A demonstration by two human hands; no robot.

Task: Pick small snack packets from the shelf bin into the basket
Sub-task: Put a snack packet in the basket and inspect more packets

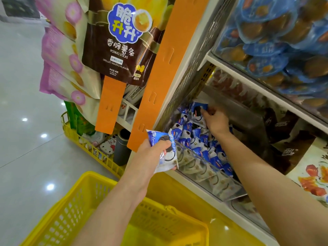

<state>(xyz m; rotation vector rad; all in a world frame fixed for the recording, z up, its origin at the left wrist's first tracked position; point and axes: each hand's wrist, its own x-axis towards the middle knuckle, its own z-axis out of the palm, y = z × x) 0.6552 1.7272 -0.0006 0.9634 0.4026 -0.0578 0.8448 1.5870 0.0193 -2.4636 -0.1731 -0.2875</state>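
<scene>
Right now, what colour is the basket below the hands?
Yellow basket, clearest in the head view.

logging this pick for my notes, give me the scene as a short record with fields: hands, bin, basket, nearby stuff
left hand: shut on a bunch of blue-and-white snack packets, held in front of the bin's clear front
right hand: reaching into the shelf bin, fingers pinching one blue packet lifted above the pile
shelf bin: clear front wall, many blue packets still inside
basket: yellow, below the left arm; contents not visible
nearby: brown potato sticks bag hanging up left, orange strip beside it
</scene>
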